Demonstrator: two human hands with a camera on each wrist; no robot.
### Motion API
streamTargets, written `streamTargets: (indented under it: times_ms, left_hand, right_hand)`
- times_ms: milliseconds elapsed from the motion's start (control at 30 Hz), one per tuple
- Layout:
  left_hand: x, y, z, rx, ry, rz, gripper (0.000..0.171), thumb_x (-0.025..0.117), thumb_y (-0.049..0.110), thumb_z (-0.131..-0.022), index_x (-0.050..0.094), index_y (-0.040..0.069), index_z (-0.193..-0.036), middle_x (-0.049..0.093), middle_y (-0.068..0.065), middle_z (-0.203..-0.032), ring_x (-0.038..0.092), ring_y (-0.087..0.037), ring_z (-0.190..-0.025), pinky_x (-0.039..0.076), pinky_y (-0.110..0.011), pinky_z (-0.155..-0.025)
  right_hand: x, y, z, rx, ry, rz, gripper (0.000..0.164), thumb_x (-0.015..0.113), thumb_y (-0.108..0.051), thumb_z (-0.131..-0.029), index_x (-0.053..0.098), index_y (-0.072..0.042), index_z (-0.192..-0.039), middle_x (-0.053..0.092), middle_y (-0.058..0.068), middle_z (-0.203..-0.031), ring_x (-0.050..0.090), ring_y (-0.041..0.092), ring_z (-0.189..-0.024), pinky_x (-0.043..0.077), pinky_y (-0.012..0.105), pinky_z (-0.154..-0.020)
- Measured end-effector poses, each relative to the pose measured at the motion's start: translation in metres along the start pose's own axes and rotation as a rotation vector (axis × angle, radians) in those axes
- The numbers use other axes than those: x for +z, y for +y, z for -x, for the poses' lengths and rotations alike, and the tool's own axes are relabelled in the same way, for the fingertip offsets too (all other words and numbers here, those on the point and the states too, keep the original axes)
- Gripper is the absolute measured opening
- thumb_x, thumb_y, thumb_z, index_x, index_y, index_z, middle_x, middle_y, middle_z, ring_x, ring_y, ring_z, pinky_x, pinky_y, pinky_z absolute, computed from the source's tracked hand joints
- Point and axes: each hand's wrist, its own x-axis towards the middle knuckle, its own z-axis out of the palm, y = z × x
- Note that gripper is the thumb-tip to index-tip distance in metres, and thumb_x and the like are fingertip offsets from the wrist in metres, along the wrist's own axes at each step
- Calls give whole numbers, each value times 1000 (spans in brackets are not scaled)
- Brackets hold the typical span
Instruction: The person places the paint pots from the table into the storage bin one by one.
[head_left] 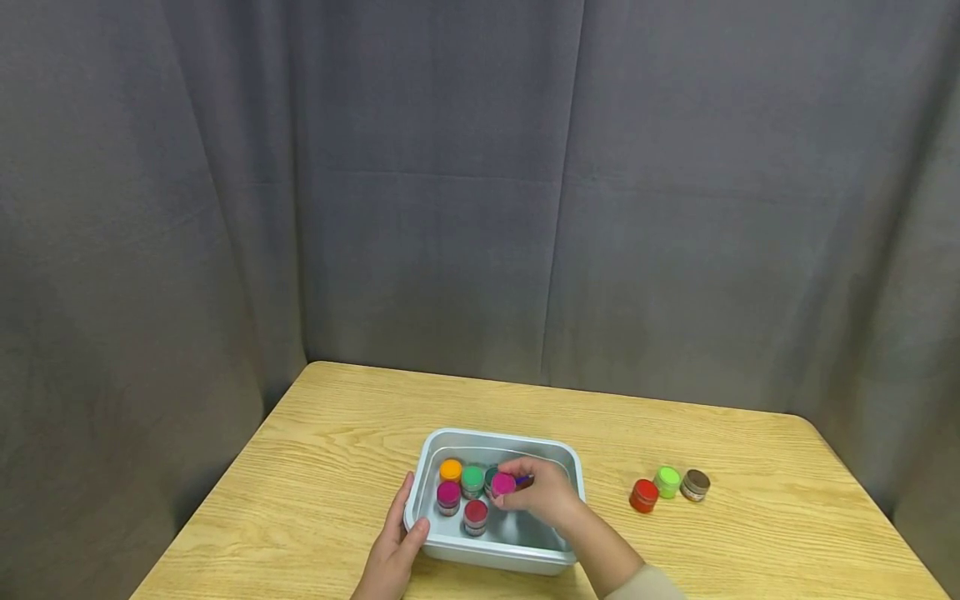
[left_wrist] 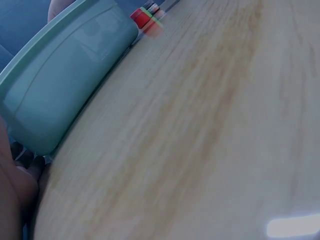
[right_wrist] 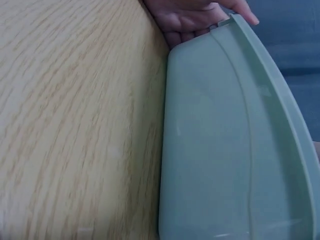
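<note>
Table [head_left: 750, 550]: yellowish wood, streaked grain, rounded far corners.
Room: grey curtain [head_left: 435, 208] hanging in folds behind the table and along both sides.
Tub [head_left: 495, 553]: pale blue, flat on the table.
Left hand [head_left: 390, 550]: grips the tub's near left corner, thumb by the rim.
Right hand [head_left: 546, 493]: thumb and fingers nearly closed, pinching the pink jar [head_left: 503, 485] within the tub's outline; whether it touches the floor, cannot tell.
Right side: red jar [head_left: 643, 497], lime jar [head_left: 667, 481], brown jar [head_left: 695, 485], close together on the wood.

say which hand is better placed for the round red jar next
Probably the right hand: nearer the red jar, though holding a round magenta jar; the left hand holds the pale blue rectangular tub.
</note>
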Motion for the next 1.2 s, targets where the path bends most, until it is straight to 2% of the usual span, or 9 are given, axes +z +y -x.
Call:
streamTargets:
  times_ms: [200,500,767,1033,1200]
  left_hand:
    - [0,1,1,7,2,-3,66,48,25,-103,14,10,-158,8,-21,-163,15,-46,-147,21,-52,-114]
    - [0,1,1,8,-3,-13,66,47,26,-103,13,9,-158,7,-22,-163,16,-47,-146,21,-53,-114]
    - [1,2,1,-13,8,-12,65,47,26,-103,14,10,-158,8,-20,-164,16,-46,-147,20,-52,-115]
    - [2,6,3,-36,13,-13,66,49,27,-102,15,13,-158,10,-20,-164,16,-45,-147,20,-53,-115]
    - [1,5,2,-47,16,-16,66,49,27,-102,16,14,-158,10,-17,-164,15,-44,-148,19,-53,-117]
  right_hand:
    - [2,2,-2,9,-21,48,43,83,0,-67,70,1,-108,69,8,-101,61,16,-91,56,32,-83]
    - [4,-1,-3,18,-49,160,41,85,-3,-68,70,-3,-106,69,6,-98,61,17,-90,54,33,-83]
    - [6,0,-4,8,-59,217,40,85,-5,-68,70,-4,-105,67,4,-95,60,16,-89,53,32,-80]
    - [8,-1,-4,25,-63,288,41,86,-7,-68,71,-8,-106,65,4,-98,59,18,-93,53,41,-87]
    - [9,-2,-3,7,-60,319,39,86,-9,-69,72,-8,-105,60,5,-98,57,20,-94,52,45,-89]
